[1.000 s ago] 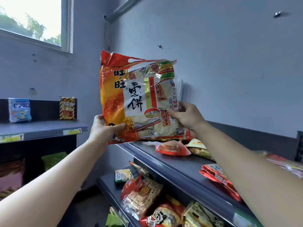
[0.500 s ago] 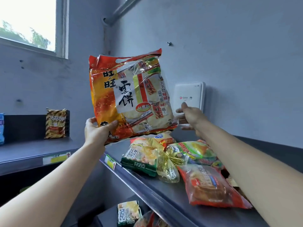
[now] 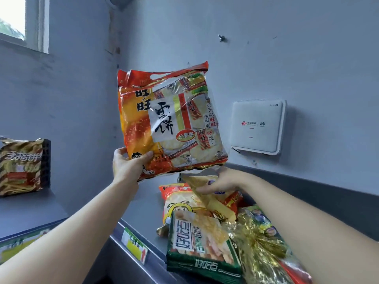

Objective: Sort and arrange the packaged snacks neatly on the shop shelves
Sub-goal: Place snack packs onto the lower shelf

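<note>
Left hand [image 3: 131, 165] pinches the orange rice-cracker bag's [image 3: 170, 119] lower corner, upright; right hand [image 3: 221, 181] grips a yellow packet [image 3: 207, 191] below.

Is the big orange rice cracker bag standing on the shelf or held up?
Held up: the left hand grips the rice cracker bag clear above the shelf.

We saw a grey shelf [image 3: 147, 203] carrying a heap of snack packets: a green-edged packet [image 3: 202, 251] at its front, a yellow cartoon packet [image 3: 182, 206] behind, gold tinsel [image 3: 256, 247] beside. On a side shelf [image 3: 26, 210] stood a striped packet [image 3: 21, 167], upright.
</note>
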`<state>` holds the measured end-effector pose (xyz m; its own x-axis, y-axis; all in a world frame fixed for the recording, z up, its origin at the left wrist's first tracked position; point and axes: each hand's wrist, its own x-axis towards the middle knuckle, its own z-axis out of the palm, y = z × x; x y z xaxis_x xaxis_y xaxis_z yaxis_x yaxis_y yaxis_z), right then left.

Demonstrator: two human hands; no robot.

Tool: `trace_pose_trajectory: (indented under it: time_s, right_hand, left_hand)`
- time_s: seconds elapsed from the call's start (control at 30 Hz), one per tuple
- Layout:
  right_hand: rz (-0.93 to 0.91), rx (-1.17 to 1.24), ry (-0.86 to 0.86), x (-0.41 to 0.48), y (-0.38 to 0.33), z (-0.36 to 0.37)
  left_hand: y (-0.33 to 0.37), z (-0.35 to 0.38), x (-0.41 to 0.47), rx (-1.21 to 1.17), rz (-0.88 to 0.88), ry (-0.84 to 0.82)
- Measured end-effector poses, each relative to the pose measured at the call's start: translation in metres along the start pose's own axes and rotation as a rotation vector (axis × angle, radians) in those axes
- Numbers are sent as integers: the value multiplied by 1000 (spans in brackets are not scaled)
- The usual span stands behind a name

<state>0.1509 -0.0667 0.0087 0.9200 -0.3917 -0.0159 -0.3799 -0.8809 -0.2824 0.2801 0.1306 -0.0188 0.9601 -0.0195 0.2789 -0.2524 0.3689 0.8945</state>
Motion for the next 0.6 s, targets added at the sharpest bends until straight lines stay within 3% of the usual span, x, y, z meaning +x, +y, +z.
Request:
trace_pose_trajectory:
  time_s: [0.13, 0.27, 0.47, 0.6]
  right_hand:
    - [23, -221, -9, 29, -12, 14]
    - [111, -340, 144, 35, -14, 5]
    - [113, 202, 220, 15, 23, -38]
    - [162, 796, 464, 3, 49, -62]
  left_hand:
    - [-14, 9, 42, 2, -15, -63]
    - [-28, 18, 69, -4, -38, -133]
    - [-43, 41, 83, -106, -117, -173]
    - [-50, 58, 86, -119, -160, -172]
